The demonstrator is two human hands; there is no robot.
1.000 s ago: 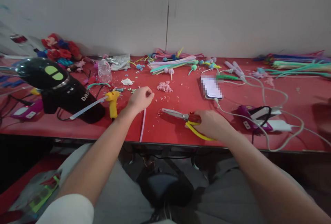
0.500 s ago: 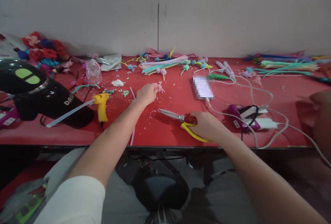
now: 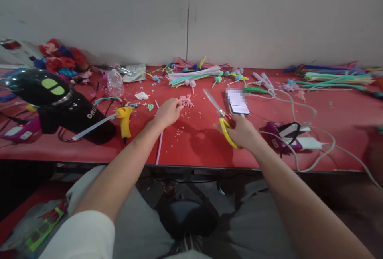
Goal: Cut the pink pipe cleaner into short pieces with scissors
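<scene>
The right hand (image 3: 243, 131) gripped yellow-handled scissors (image 3: 222, 113), blades toward the tabletop's (image 3: 191, 153) back edge. The left hand (image 3: 169, 111) met the pink clippings (image 3: 187, 101); whether it pinched any was unclear. Its forearm crossed a lilac pipe cleaner (image 3: 159, 147) reaching the front edge.

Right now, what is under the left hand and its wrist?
Lilac strips show above and below the left hand and wrist, lying on the red table. Whether they join underneath cannot be seen; the hand and wrist cover that part.
</scene>
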